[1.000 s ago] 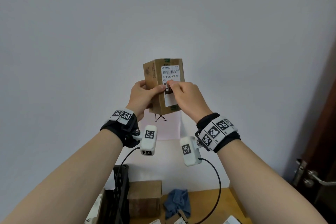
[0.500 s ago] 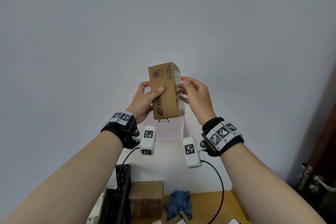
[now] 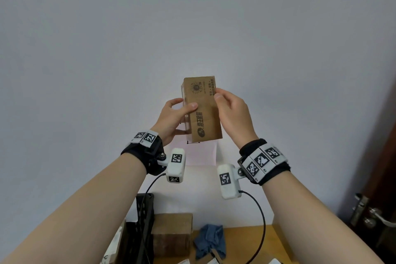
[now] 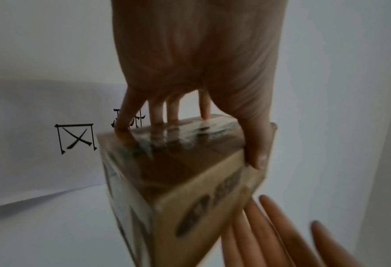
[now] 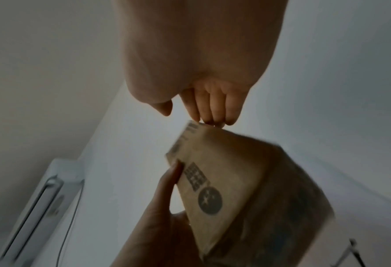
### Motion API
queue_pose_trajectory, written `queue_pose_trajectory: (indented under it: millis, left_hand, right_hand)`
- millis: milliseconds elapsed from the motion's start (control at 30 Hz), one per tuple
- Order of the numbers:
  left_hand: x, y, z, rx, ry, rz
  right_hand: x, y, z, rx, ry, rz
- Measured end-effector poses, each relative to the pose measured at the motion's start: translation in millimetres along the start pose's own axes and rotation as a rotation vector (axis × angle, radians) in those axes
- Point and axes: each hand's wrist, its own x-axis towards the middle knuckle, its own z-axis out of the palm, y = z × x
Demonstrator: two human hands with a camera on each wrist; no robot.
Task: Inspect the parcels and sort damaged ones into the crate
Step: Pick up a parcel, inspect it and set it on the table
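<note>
The brown parcel (image 3: pixel 202 111) is showing a face with a round sun-like emblem at the top and bold Chinese characters running down it above a dark round star logo, all too small to be read. On the far wall, the white sheet (image 4: pixel 41 137) is displaying the black character 区 in full, with a second character beside it half hidden by fingers. The square coded markers on both wristbands are carrying no readable text.

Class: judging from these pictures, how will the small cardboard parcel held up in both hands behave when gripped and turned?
The cardboard parcel probably stays stiff: its edges look straight. It seems light, as the left hand and right hand hold it by fingertips. The glossy tape may be slippery.
</note>
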Motion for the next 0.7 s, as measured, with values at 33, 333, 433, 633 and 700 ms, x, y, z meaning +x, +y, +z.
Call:
queue_pose_trajectory:
  millis: [33,333,433,633,700]
  left_hand:
    - [1,0,0,0.000,0.032,-0.005]
    - [3,-1,3,0.022,0.132,0.039]
    - [-2,-1,5,0.035,0.154,0.063]
    - [-1,-3,0,0.124,0.185,0.140]
    - [-1,-6,-8,0.228,0.172,0.136]
  right_hand:
    - [-1,-3,0,-0.042,0.001,-0.053]
    - [-4,-17,5,-0.264,-0.217,-0.050]
    - [-2,-16,11,-0.348,-0.242,-0.090]
    - [-3,-3,18,-0.389,-0.281,-0.113]
    - [1,6,14,-0.304,-0.324,-0.041]
